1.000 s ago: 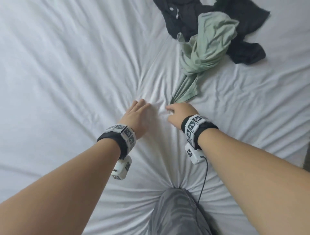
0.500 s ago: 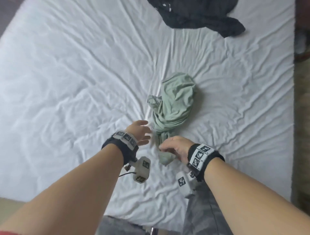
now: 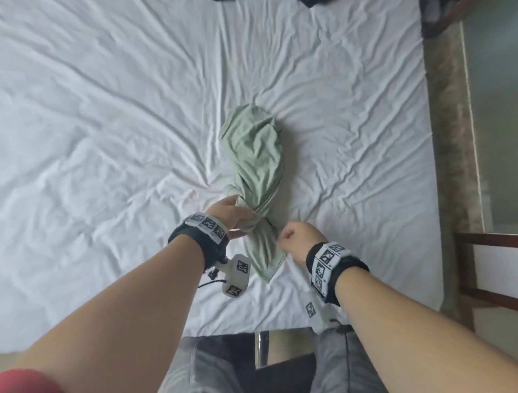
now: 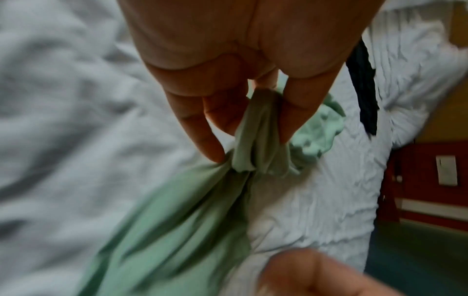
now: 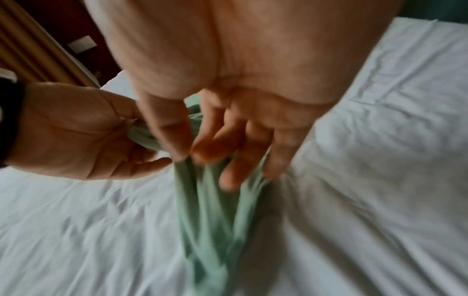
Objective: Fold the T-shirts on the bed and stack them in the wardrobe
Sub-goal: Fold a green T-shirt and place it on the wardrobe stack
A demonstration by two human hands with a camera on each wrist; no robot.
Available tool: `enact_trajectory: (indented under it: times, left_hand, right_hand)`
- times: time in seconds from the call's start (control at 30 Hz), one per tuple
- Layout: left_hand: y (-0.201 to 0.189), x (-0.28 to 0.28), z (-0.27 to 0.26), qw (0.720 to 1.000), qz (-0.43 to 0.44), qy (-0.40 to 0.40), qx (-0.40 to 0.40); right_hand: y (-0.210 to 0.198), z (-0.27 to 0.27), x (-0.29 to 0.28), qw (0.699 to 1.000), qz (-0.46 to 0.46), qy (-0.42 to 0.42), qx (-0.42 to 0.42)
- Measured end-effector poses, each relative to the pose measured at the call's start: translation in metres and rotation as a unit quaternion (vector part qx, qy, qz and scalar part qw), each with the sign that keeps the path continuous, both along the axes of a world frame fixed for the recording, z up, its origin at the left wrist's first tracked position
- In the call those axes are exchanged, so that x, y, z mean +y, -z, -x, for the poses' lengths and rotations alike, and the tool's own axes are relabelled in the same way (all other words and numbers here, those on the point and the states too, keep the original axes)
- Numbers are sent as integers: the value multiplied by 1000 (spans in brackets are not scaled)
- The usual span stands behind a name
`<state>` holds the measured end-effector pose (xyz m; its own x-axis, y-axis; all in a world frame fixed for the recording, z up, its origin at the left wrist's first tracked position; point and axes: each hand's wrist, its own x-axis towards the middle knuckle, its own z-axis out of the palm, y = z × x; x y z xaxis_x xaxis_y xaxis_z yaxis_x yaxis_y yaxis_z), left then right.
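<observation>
A crumpled pale green T-shirt (image 3: 256,157) lies bunched in a long twist on the white bed sheet (image 3: 98,126), its near end toward me. My left hand (image 3: 234,216) pinches a gathered fold of the green T-shirt (image 4: 258,136) between thumb and fingers. My right hand (image 3: 291,234) grips the same bunched cloth just beside it, and in the right wrist view its fingers (image 5: 228,158) curl into the green T-shirt (image 5: 210,230). A dark T-shirt (image 3: 316,2) shows only as a sliver at the far edge of the bed.
The bed's right edge meets a brown patterned floor strip (image 3: 454,168) with a wooden frame (image 3: 487,241) beside it. My grey-clad legs (image 3: 336,364) stand at the bed's near edge. In the left wrist view a red wall panel (image 4: 428,184) lies beyond the mattress.
The green T-shirt has been dragged away from the dark garment toward the bed's near edge. My left hand, open a moment ago, now pinches the cloth beside my right hand.
</observation>
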<state>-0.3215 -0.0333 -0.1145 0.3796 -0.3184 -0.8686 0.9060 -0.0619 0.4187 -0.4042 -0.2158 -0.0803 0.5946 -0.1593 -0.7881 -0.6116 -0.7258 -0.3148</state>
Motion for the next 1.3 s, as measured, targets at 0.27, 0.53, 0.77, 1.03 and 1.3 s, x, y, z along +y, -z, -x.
enact_trajectory:
  times: [0.27,0.53,0.77,1.03,1.3]
  left_hand:
    - [-47,-19,14,995,10,53,-85]
    - [-165,-26,17,985,-58,-9,-161]
    - [-328,-51,-11,949,-46,-77,-304]
    - [-494,-44,-52,872,-106,-59,-474]
    - [-589,-29,-96,819,-147,106,-544]
  right_hand:
    - [-13,-16,-9,976,-83,-14,-203]
    - [-103,-58,-34,958,-108,-107,-244]
    - [-249,-109,-70,919,-179,-82,-342]
    - [-415,-146,-64,875,-207,-95,-426]
    - [-527,-165,-27,827,-353,-42,-436]
